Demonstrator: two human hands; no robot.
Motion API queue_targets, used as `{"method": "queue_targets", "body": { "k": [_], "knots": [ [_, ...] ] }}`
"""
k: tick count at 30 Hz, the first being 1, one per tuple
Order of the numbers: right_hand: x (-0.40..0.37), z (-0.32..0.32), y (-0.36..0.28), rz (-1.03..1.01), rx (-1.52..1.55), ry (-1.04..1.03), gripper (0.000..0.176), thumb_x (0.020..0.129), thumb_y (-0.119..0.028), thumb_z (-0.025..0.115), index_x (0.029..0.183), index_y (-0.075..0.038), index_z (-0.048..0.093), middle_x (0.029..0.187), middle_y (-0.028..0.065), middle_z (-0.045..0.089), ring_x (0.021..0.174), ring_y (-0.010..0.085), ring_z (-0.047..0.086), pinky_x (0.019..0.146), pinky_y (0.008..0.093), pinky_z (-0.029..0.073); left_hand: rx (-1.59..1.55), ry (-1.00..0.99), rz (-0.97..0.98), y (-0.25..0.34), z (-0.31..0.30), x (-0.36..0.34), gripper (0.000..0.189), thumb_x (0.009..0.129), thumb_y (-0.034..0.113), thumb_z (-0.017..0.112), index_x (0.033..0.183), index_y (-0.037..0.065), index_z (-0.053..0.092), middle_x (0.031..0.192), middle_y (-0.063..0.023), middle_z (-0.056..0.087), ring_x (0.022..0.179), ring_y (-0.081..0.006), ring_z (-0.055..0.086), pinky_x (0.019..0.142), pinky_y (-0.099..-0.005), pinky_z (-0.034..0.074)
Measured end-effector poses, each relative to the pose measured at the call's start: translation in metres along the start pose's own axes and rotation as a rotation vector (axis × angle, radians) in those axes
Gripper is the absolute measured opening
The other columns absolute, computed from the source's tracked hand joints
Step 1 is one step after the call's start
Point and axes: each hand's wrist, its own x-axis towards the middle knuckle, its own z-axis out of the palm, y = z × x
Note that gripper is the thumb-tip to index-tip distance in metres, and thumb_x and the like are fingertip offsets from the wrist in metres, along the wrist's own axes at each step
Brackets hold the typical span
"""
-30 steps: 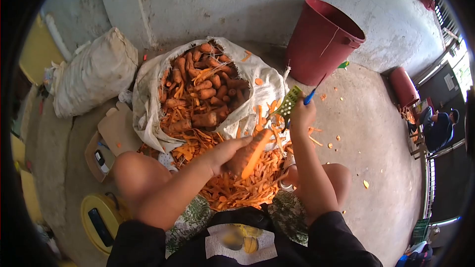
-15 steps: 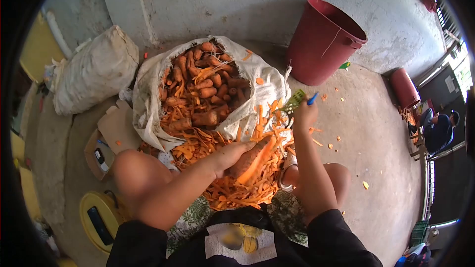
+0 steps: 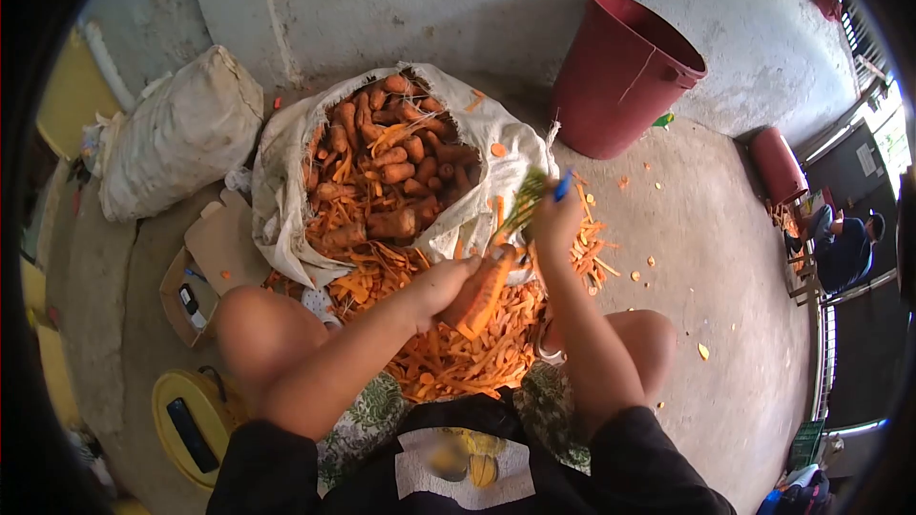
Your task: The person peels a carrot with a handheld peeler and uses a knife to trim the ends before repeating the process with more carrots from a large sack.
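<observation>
My left hand (image 3: 444, 286) is wrapped round a large carrot (image 3: 483, 300), tilted above the peelings. Bright orange stripes run along the carrot beside darker, unpeeled skin. My right hand (image 3: 556, 226) grips a peeler (image 3: 525, 202) with a green head, blurred by motion; a blue part shows above the fist. The green head is close to the carrot's far end. Between my legs lies a heap of carrot peelings (image 3: 468, 362). Just beyond it, an open white sack (image 3: 520, 138) holds many unpeeled carrots (image 3: 396, 172).
A red bin (image 3: 611, 86) stands by the wall, and a full sack (image 3: 181, 138) leans at left. Near my left knee are a cardboard box (image 3: 224, 248) and a yellow container (image 3: 172, 396) with a phone on top. A person (image 3: 844, 248) sits far right.
My right hand has moved left and slightly down, bringing the peeler closer to the carrot's far end. My left hand still holds the carrot, turned a little.
</observation>
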Motion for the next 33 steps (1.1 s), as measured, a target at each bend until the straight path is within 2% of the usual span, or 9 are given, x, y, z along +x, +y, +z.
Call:
{"method": "queue_targets", "body": {
  "k": [4,8,9,14,17,22,26,28,33],
  "knots": [
    [0.043,-0.012,0.025,0.145,0.195,0.212,0.026,0.084,-0.018,0.052,0.067,0.001,0.052,0.051,0.0054,0.048,0.045,0.0137,0.043,0.044,0.0319,0.033,0.136,0.104,-0.047,0.016,0.022,-0.022,0.035,0.092,0.034,0.035,0.097,0.003,0.051,0.083,-0.0077,0.059,0.069,-0.014,0.06,0.058,-0.0267,0.049],
    [-0.015,-0.012,-0.036,0.132,0.297,-0.173,0.019,0.084,-0.012,0.048,0.093,0.0,0.06,0.053,0.0006,0.048,0.045,0.0091,0.042,0.042,0.0274,0.033,-0.184,-0.007,-0.014,0.007,-0.005,0.002,0.031,0.091,0.029,0.036,0.099,0.004,0.051,0.088,-0.0077,0.059,0.071,-0.0138,0.06,0.063,-0.0285,0.051],
    [-0.038,-0.008,-0.049,0.138,0.431,-0.218,0.023,0.086,-0.017,0.05,0.068,-0.002,0.051,0.051,-0.0032,0.042,0.044,0.0051,0.036,0.039,0.0237,0.027,-0.25,0.01,0.034,0.004,-0.007,0.005,0.03,0.09,0.025,0.034,0.099,0.002,0.051,0.088,-0.0093,0.059,0.074,-0.0155,0.06,0.067,-0.0311,0.051],
    [-0.062,-0.001,-0.041,-0.095,0.054,-0.242,0.017,0.085,-0.014,0.051,0.083,0.002,0.057,0.054,0.0042,0.048,0.047,0.0097,0.043,0.044,0.0269,0.033,-0.317,-0.022,0.042,-0.003,-0.013,0.008,0.032,0.09,0.022,0.031,0.098,-0.002,0.05,0.085,-0.0123,0.059,0.069,-0.0204,0.061,0.063,-0.0344,0.052],
    [-0.036,0.008,-0.016,-0.115,0.035,-0.029,0.019,0.085,-0.016,0.05,0.083,0.002,0.057,0.052,0.0068,0.049,0.046,0.0118,0.041,0.044,0.0294,0.034,0.005,0.032,-0.058,-0.002,-0.008,0.004,0.033,0.091,0.026,0.033,0.097,-0.001,0.051,0.084,-0.0125,0.059,0.07,-0.0202,0.06,0.064,-0.0323,0.051],
    [0.046,-0.013,0.037,0.234,0.186,0.192,0.019,0.085,-0.014,0.048,0.08,0.002,0.056,0.058,0.0055,0.051,0.049,0.0122,0.046,0.047,0.0305,0.036,-0.038,-0.113,-0.107,0.001,0.003,-0.01,0.041,0.09,0.036,0.036,0.104,-0.001,0.048,0.086,-0.0138,0.058,0.074,-0.0215,0.061,0.064,-0.0337,0.052],
    [-0.013,-0.01,-0.022,0.132,0.329,-0.148,0.019,0.087,-0.019,0.049,0.082,-0.003,0.058,0.054,-0.0044,0.044,0.045,0.0033,0.037,0.039,0.0218,0.026,-0.164,-0.11,-0.032,0.01,-0.01,-0.001,0.041,0.09,0.037,0.036,0.11,0.002,0.044,0.091,-0.0134,0.058,0.078,-0.0225,0.061,0.064,-0.0339,0.053],
    [-0.051,-0.006,-0.039,-0.058,0.228,-0.204,0.018,0.086,-0.017,0.05,0.08,-0.001,0.056,0.054,0.0007,0.046,0.046,0.0074,0.042,0.041,0.0247,0.031,-0.349,-0.067,0.071,0.003,-0.019,0.013,0.043,0.09,0.038,0.034,0.109,0.002,0.045,0.09,-0.0126,0.058,0.076,-0.023,0.061,0.062,-0.0338,0.053],
    [-0.034,-0.006,-0.032,-0.032,0.038,-0.057,0.013,0.082,-0.01,0.051,0.084,0.0,0.06,0.057,0.0124,0.054,0.048,0.02,0.049,0.047,0.0326,0.038,-0.019,-0.072,0.031,0.001,-0.006,0.01,0.039,0.091,0.034,0.031,0.099,0.001,0.049,0.081,-0.0108,0.059,0.066,-0.0216,0.061,0.059,-0.034,0.052]
  ]
}}
